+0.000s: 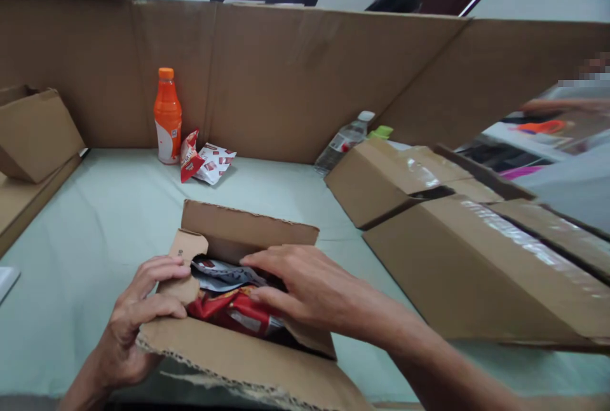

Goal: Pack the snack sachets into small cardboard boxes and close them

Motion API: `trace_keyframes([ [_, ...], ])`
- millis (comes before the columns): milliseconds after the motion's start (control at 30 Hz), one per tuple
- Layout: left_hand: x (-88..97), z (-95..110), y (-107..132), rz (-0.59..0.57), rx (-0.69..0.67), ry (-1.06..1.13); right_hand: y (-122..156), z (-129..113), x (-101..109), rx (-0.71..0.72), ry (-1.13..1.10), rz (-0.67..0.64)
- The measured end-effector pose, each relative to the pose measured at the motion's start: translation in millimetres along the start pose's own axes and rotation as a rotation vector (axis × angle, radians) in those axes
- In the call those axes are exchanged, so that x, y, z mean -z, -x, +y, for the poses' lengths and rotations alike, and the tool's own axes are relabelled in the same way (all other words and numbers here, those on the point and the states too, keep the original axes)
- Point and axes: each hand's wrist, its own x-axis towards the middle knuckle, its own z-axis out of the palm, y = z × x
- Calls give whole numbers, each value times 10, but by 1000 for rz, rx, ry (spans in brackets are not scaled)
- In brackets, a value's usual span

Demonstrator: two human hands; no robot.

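Note:
An open cardboard box (229, 349) stands in front of me, its flaps raised. Inside it lie a red snack packet (241, 310) and a grey-silver packet (223, 276). At the box's left end, my left hand (138, 316) grips the side with its fingers over the short flap (183, 252). My right hand (305, 281) reaches over the right end, fingers stretched out above the packets; its fingertips appear to touch them, and it hides part of the contents. Nothing is visibly held in it.
An orange bottle (168, 120) stands at the back beside a red packet (190, 158) and a white-and-red packet (215, 163). A clear bottle (344, 143) leans behind taped cardboard boxes (457, 265) on the right. Further cardboard boxes (40, 134) sit left. A cardboard wall (295, 80) closes the back.

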Motion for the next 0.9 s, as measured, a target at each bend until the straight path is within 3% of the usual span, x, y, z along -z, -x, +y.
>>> trace_keyframes([
  [167, -98, 8, 28, 73, 32, 28, -121, -189, -33, -147, 228, -151],
  [400, -174, -22, 103, 152, 43, 40, -94, -142, -97, -82, 59, -68],
  [500, -190, -26, 122, 166, 57, 43, -75, -38, -175, -37, -77, 78],
  [700, -223, -50, 167, 217, 144, 29, 27, 31, -233, 44, -309, 534],
  [900, -244, -66, 168, 245, 164, 38, 192, 74, -85, -95, -575, 769],
])
